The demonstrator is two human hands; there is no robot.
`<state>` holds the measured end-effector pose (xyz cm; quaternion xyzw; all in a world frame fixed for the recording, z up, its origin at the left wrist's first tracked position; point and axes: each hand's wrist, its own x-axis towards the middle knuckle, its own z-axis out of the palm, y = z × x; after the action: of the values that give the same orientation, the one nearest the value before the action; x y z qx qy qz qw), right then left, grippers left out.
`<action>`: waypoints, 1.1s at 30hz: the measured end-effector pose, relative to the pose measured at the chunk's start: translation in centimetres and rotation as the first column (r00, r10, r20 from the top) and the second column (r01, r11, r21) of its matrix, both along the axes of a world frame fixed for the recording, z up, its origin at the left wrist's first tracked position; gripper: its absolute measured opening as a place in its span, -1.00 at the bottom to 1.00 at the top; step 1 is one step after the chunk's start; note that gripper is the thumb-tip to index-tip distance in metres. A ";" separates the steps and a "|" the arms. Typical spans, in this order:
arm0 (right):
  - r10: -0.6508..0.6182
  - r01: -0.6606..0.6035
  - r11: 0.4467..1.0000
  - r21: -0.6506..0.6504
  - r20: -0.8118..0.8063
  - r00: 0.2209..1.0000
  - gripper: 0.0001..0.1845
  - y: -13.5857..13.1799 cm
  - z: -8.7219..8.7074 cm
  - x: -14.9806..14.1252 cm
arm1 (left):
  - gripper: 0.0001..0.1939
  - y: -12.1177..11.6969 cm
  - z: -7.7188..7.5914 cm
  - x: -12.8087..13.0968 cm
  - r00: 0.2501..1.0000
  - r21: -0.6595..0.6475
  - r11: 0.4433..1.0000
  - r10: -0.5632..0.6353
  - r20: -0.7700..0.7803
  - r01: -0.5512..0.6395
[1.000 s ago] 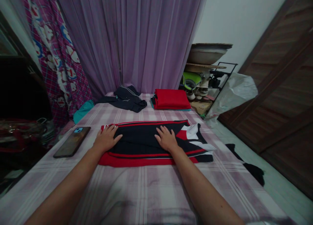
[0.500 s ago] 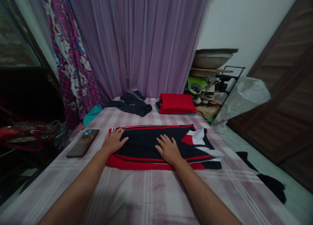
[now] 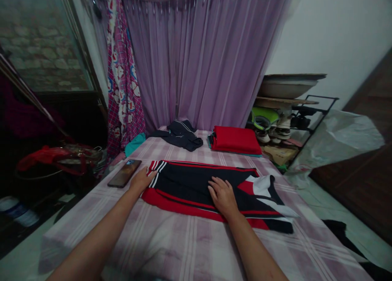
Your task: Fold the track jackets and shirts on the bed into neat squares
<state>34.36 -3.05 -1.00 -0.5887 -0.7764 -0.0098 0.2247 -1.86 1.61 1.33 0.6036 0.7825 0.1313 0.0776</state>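
A folded garment (image 3: 190, 181), navy with red edges, lies lengthwise across the bed in front of me. White stripes band its left end, and white and red panels show at its right end; the folding hides what kind of garment it is. My left hand (image 3: 143, 180) rests on the striped left end, fingers stretched out over the cloth, with part of the fingers hard to make out. On the right half of the fabric lies my right hand (image 3: 223, 195), flat with its fingers apart. A phone (image 3: 125, 173) lies left of my left hand.
Behind the garment are a crumpled dark garment (image 3: 180, 136) and a folded red stack (image 3: 236, 140). A purple curtain (image 3: 196, 60) hangs at the back. To the right stand a shoe rack (image 3: 310, 130) and a plastic bag (image 3: 343, 138). Checked cloth (image 3: 183, 244) covers the bed.
My view has shifted, so the scene sits farther right and lower. My left hand has slid left on the garment, uncovering the white stripes. The right hand stays flat on it.
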 end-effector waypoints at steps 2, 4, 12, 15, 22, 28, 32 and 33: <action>0.010 -0.007 0.998 0.057 -0.054 0.998 -0.59 0.3 -0.4 0.7 | -0.32 0.3 0.8 0.1 1.000 -0.067 0.998 0.017 -0.020 -0.018; 0.009 0.001 0.994 0.108 -0.100 0.995 -0.59 0.6 -0.8 1.5 | -0.32 0.9 1.4 0.0 0.999 -0.106 0.994 0.032 -0.026 -0.035; 0.014 0.017 0.988 0.155 -0.196 0.981 -0.58 1.1 -1.4 2.4 | -0.11 2.6 2.3 -1.2 0.998 -0.265 0.962 0.061 -0.026 -0.065; 0.014 0.026 0.984 0.174 -0.224 0.974 -0.59 1.0 -1.2 2.1 | -0.07 2.5 2.4 -1.2 0.997 -0.288 0.955 0.074 0.014 -0.067; 0.014 0.046 0.981 0.189 -0.302 0.953 -0.57 1.1 -0.5 3.0 | -0.20 1.4 2.8 -0.9 0.973 -0.262 0.963 0.114 0.203 -0.059; 0.003 0.077 0.977 0.196 -0.377 0.926 -0.57 1.1 0.0 3.5 | -0.43 0.9 4.2 0.3 0.924 -0.270 0.962 0.133 0.358 -0.034; -0.026 0.124 0.971 0.205 -0.423 0.906 -0.56 0.9 0.9 4.3 | -0.58 0.7 6.2 1.6 0.901 -0.223 0.974 0.065 0.429 0.036; -0.040 0.146 0.967 0.209 -0.439 0.898 -0.55 0.9 1.1 4.6 | -0.60 0.8 6.8 2.0 0.899 -0.200 0.978 0.042 0.435 0.052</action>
<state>38.92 -2.20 0.12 -0.5819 -0.6714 0.0174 0.4587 0.16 2.37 8.16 0.5493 0.7529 0.1810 0.3140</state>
